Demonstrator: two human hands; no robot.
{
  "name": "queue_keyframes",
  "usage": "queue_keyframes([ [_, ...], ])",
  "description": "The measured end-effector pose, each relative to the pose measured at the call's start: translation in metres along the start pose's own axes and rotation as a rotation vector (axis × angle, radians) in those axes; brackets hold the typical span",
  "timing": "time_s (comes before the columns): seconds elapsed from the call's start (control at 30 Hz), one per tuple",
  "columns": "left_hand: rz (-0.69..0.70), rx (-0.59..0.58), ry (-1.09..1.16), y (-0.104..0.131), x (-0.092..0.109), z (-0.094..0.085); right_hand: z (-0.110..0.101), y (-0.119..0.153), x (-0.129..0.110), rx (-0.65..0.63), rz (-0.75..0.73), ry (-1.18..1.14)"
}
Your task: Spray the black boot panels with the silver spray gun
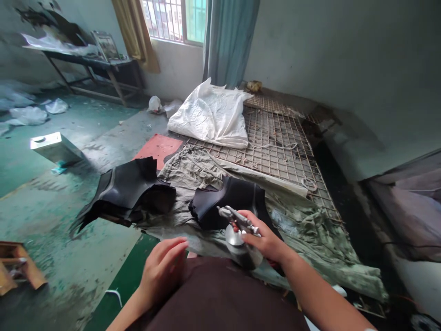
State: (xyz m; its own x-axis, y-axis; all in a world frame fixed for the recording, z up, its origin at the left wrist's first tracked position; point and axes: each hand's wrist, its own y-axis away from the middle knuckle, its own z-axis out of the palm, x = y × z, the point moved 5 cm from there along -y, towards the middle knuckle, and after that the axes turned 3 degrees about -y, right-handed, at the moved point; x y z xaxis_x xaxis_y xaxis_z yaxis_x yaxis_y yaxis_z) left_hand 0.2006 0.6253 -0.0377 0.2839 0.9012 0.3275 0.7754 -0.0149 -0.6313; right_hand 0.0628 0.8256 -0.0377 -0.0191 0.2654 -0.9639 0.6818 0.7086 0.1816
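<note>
Dark brown fabric point(220, 299) sits closest, left hand point(161, 271) resting flat on it, fingers point(177, 246) loosely together. Right hand point(267, 239) is wrapped around a metal spray gun point(239, 230), cup hanging below. Just beyond its fingertips: black pieces point(227, 202) on a rumpled grey cloth point(193, 172).

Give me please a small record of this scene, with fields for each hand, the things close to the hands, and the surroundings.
right hand: right hand grips a metal spray gun with a round cup below it
left hand: left hand is open, holds nothing, rests on a dark brown surface
in front: small black stack on a grey-green cloth
left of it: larger black stack
further back: white sack on a wire grid
floor: green, worn; metal can at the left
</note>
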Motion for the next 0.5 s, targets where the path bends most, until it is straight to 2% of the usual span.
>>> queue_keyframes([
  [0.13, 0.084, -0.525, -0.07, -0.035, 0.005, 0.077, -0.028, 0.036, 0.018, 0.317, 0.036, -0.011],
  [0.2, 0.14, -0.66, -0.081, -0.05, 0.011, 0.118, -0.04, 0.06, 0.025, 0.484, 0.057, 0.003],
  [0.3, 0.261, -0.803, -0.061, -0.066, 0.031, 0.177, -0.051, 0.093, 0.036, 0.71, 0.075, -0.041],
  [0.37, 0.293, -0.849, -0.056, -0.073, 0.048, 0.211, -0.056, 0.113, 0.043, 0.849, 0.072, -0.088],
  [0.5, 0.266, -0.876, -0.053, -0.085, 0.073, 0.259, -0.057, 0.139, 0.057, 0.933, 0.107, -0.141],
])
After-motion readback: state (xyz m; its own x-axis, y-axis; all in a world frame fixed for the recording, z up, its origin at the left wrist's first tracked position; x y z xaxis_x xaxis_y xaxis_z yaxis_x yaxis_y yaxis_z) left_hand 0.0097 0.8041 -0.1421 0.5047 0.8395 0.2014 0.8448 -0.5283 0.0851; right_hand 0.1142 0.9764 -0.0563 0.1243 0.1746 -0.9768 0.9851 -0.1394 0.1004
